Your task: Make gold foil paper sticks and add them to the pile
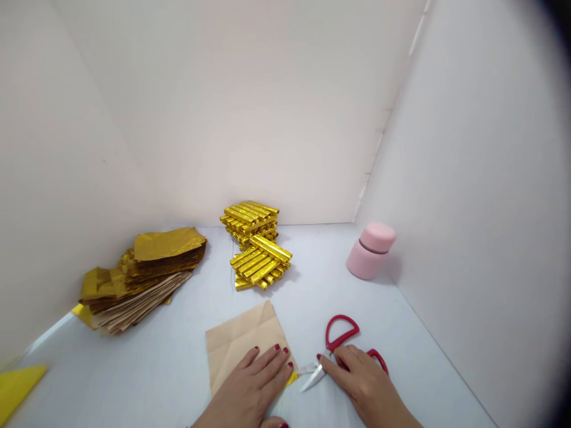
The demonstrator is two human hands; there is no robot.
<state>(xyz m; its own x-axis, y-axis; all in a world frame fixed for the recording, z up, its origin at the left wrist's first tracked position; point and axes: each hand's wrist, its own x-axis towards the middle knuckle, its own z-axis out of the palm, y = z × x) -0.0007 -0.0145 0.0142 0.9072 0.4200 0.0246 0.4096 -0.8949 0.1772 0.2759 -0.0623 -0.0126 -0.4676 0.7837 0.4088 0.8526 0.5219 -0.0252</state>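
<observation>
A square of creased tan paper [241,342] lies on the white table with a small gold corner [292,378] showing at its right edge. My left hand [256,383] rests flat on this paper, fingers stretched out. Red-handled scissors [341,340] lie just to the right, blades parted and pointing left, one tip close to the gold corner. Around the scissors near their pivot, my right hand [359,377] has its fingers curled, covering part of the handles.
Stacked gold paper tubes [261,261] stand at the back middle. To the left leans a thick pile of gold and tan sheets [165,246]. A pink lidded jar [370,252] is by the right wall [468,238]. Yellow paper [18,389] shows at the lower left.
</observation>
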